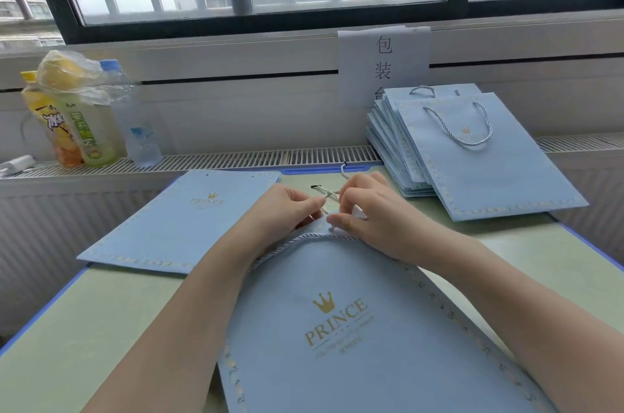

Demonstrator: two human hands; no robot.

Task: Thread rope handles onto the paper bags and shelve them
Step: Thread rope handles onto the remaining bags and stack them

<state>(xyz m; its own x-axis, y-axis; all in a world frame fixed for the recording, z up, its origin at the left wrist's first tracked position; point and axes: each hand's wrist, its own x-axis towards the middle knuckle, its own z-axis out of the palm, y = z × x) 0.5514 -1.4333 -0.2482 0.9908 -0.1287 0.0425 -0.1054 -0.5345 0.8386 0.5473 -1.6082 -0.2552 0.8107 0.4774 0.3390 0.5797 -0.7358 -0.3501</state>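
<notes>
Head view: at the top edge of the paper bag flat on the table, the rope is pinched by left hand and right hand, so threading is judged underway, the tip next needing its hole.

Matt blue paper bag, twisted cord handle, clear plastic bottle, seemingly smooth laminate table
</notes>
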